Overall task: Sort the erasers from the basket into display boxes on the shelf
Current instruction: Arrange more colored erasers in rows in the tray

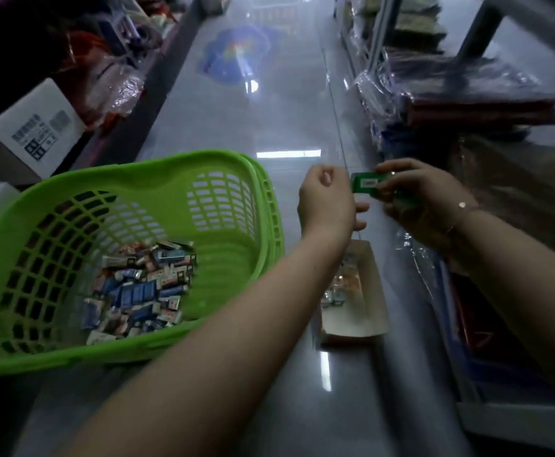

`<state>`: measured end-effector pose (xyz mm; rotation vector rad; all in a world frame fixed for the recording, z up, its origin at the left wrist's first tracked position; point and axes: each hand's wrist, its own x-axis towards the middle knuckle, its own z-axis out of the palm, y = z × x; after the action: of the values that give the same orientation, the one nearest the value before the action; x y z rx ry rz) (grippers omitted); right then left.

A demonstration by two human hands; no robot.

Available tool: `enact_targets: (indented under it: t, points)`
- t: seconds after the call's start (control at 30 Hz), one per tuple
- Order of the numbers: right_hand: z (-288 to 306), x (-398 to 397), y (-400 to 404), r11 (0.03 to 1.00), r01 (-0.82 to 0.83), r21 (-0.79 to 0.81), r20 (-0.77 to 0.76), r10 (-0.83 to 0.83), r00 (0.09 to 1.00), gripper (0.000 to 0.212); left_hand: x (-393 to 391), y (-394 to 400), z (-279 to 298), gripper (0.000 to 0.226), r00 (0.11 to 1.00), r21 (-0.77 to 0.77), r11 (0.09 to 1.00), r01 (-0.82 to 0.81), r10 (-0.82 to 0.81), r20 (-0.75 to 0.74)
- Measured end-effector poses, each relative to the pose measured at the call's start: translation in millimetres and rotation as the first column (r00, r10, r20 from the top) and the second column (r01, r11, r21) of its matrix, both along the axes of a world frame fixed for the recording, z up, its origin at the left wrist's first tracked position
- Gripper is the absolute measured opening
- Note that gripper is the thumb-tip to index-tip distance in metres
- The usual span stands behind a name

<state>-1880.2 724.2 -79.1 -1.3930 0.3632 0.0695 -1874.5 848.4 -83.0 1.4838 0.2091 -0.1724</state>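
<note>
Green basket (72,192) of mixed erasers (137,288); right hand (418,199) fingers round a green eraser (366,184); left hand (325,199) loosely curled.

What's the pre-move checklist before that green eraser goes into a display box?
1. Green eraser held: ok, the right hand pinches it above the floor.
2. Left hand free to help: cannot tell, its fingers are curled beside the eraser and may hold something small.
3. Target box open: ok, the cardboard box on the floor below the hands is open-topped.
4. Box matches this eraser type: cannot tell, its contents are blurred.
5. Supply left: ok, the green basket holds a pile of erasers.
</note>
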Motion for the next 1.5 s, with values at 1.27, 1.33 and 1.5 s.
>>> enact_targets:
  t: [1.27, 1.33, 1.5]
  points:
    - [-174, -29, 19, -0.328, -0.235, -0.915, -0.371, 0.455, 0.810, 0.031, -32, 59, -165, 0.026, 0.927, 0.687, 0.631, 0.360, -0.326, -0.187]
    - [-173, -29, 19, -0.320, -0.236, -0.917, -0.366, 0.446, 0.817, 0.033, -32, 59, -163, 0.028, 0.928, 0.679, 0.641, 0.357, -0.328, -0.179]
    - [-157, -25, 24, 0.221, -0.289, -0.931, -0.208, 0.330, 0.921, 0.022, -37, 54, -148, 0.021, 0.955, 0.675, 0.722, 0.150, -0.283, 0.090]
